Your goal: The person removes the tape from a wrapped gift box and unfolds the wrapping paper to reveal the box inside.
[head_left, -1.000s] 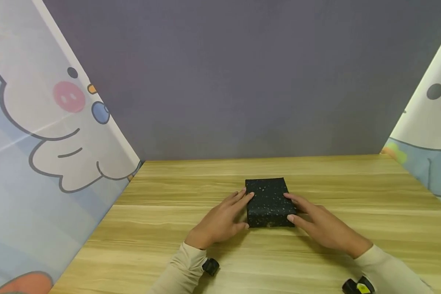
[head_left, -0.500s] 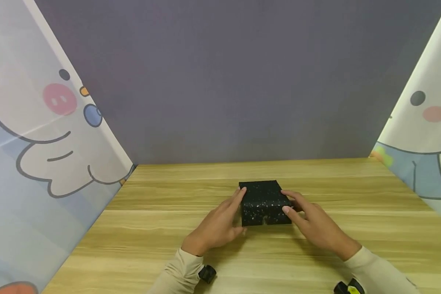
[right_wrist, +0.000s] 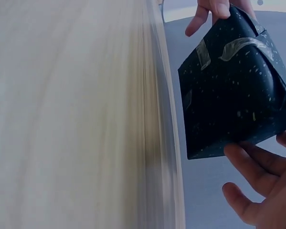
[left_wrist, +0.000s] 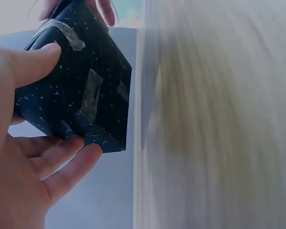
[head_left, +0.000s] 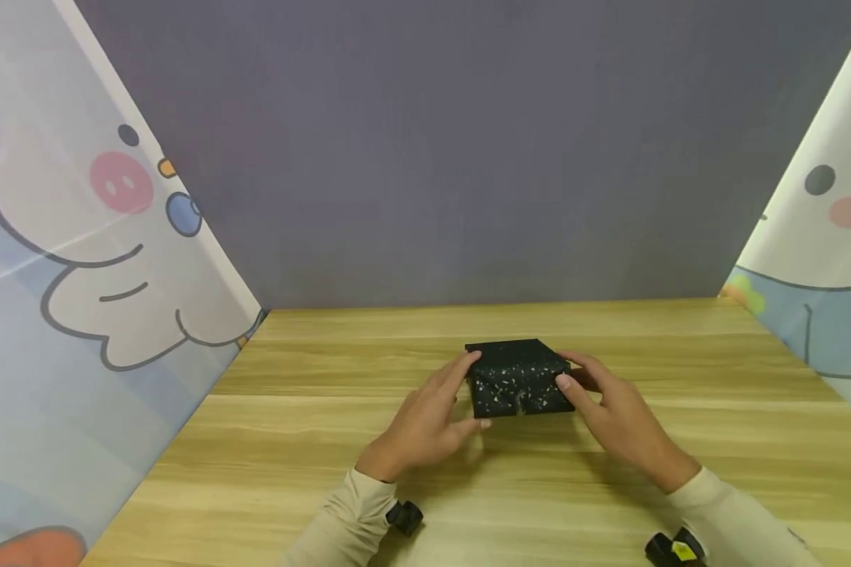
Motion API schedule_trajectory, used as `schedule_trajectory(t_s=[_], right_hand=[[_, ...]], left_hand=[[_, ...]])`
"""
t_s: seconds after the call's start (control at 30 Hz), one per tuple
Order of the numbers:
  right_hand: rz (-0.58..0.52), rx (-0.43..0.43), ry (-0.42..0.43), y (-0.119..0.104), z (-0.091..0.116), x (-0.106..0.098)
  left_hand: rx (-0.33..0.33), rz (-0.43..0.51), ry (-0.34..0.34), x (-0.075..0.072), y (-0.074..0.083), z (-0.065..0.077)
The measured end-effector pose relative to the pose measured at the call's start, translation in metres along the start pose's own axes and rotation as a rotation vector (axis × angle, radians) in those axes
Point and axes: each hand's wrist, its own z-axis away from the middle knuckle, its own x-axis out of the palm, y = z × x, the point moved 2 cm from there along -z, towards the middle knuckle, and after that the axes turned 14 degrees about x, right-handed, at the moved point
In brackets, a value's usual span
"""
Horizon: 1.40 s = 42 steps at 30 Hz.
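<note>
A square, flattish box wrapped in black paper with pale specks (head_left: pixel 521 386) is held between both hands above the table. Its front side faces the head camera, and a small notch shows at the lower edge. My left hand (head_left: pixel 421 421) grips its left side, thumb below and fingers along the edge. On the opposite side my right hand (head_left: pixel 617 417) pinches it, thumb on the front corner and fingers behind. Clear tape strips (left_wrist: pixel 91 93) cross the wrapped underside in the left wrist view; the right wrist view shows the same taped face of the box (right_wrist: pixel 228 100).
The wood-grain table (head_left: pixel 269 472) extends around both arms. A grey panel (head_left: pixel 454 157) stands at its back edge. Cartoon-printed cloths hang at the left (head_left: pixel 28 394) and right (head_left: pixel 808 299). Each wrist wears a small black device.
The box, lying on the table a second ago, has come up off it, and its front side has turned more toward the head camera. Both hands moved with it.
</note>
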Motion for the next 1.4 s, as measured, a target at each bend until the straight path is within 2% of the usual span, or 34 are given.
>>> schedule_trajectory(t_s=[0.1,0.33,0.53,0.67,0.9,1.1,1.23,1.4], right_hand=[[0.004,-0.015,0.017,0.000,-0.002,-0.002],[-0.002,-0.049,-0.002,0.002,-0.003,-0.006],[0.021,-0.126,0.052,0.009,-0.006,-0.009],[0.035,-0.176,0.034,0.011,-0.009,-0.008],[0.028,-0.226,0.037,0.010,-0.010,-0.005],[-0.004,-0.184,0.013,0.007,-0.009,-0.006],[-0.027,-0.147,0.010,0.006,-0.007,-0.006],[-0.034,-0.114,0.013,0.005,-0.006,-0.007]], left_hand=[[-0.015,0.019,0.002,-0.002,-0.001,-0.001],[-0.074,0.062,-0.006,-0.005,-0.002,0.000],[-0.119,0.135,0.003,-0.006,-0.001,-0.004],[-0.127,0.177,0.000,-0.007,0.000,-0.006],[-0.145,0.179,-0.035,-0.008,0.005,-0.006],[-0.169,0.216,-0.049,-0.011,0.007,-0.004],[-0.191,0.259,-0.025,-0.013,0.006,-0.003],[-0.178,0.310,0.013,-0.013,0.006,-0.005]])
